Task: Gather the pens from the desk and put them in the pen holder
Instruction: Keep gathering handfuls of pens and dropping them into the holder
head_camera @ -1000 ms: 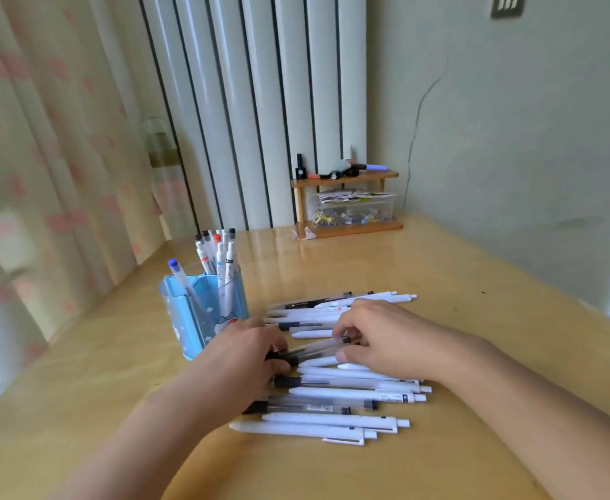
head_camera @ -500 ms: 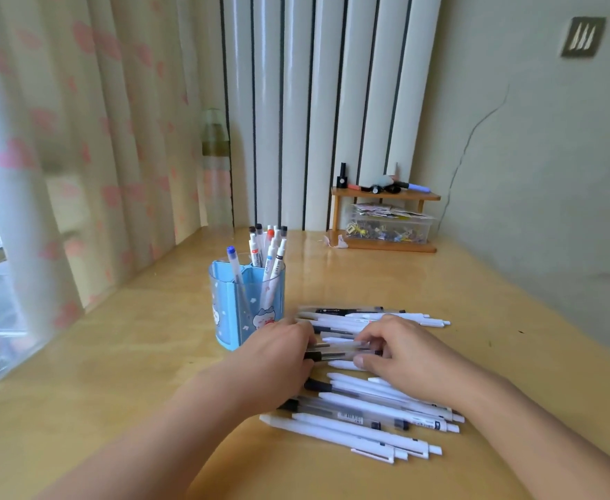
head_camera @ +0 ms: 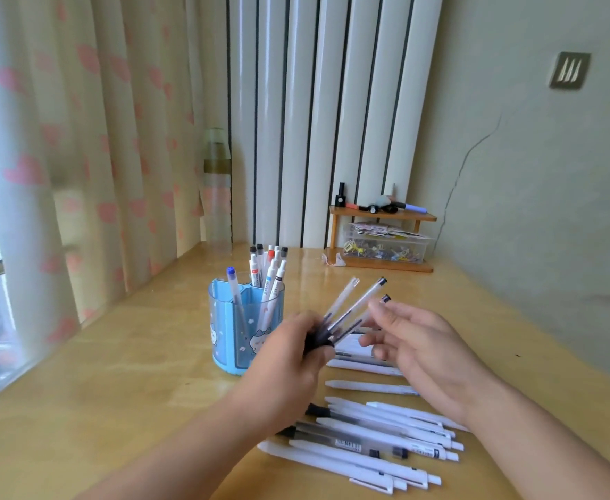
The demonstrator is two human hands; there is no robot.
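Pens in hand (head_camera: pixel 346 312): a small bunch of clear-barrelled pens with dark caps, fanned out and tilted up toward the far right, lifted off the tabletop just beside the holder.
Left hand (head_camera: pixel 289 369): fingers curled tight round the dark lower ends of that bunch, gripping it above the middle of the tabletop.
Right hand (head_camera: pixel 418 351): fingers loosely spread and relaxed, fingertips at or very near the upper barrels of the fanned pens; whether they truly touch I cannot tell.
Pen holder (head_camera: pixel 245 326): a blue see-through pot with cartoon animals on it, divided into compartments, standing left of the middle of the tabletop, just left of the left hand.
Pens in holder (head_camera: pixel 268 272): several upright pens with black and red tops lean in the back compartment; one blue-capped pen (head_camera: pixel 234 290) stands alone in the front left one.
Pens on desk (head_camera: pixel 368 442): a loose row of white and clear pens lying roughly parallel toward the near edge, under and between the two forearms.
Desk (head_camera: pixel 115 373): pale wood tabletop.
Small shelf (head_camera: pixel 382 240): a wooden rack in the far right corner against the wall, with a clear box of small bits beneath it.
Bottle (head_camera: pixel 217 189): a clear one at the far edge, beside the curtain (head_camera: pixel 90 138).
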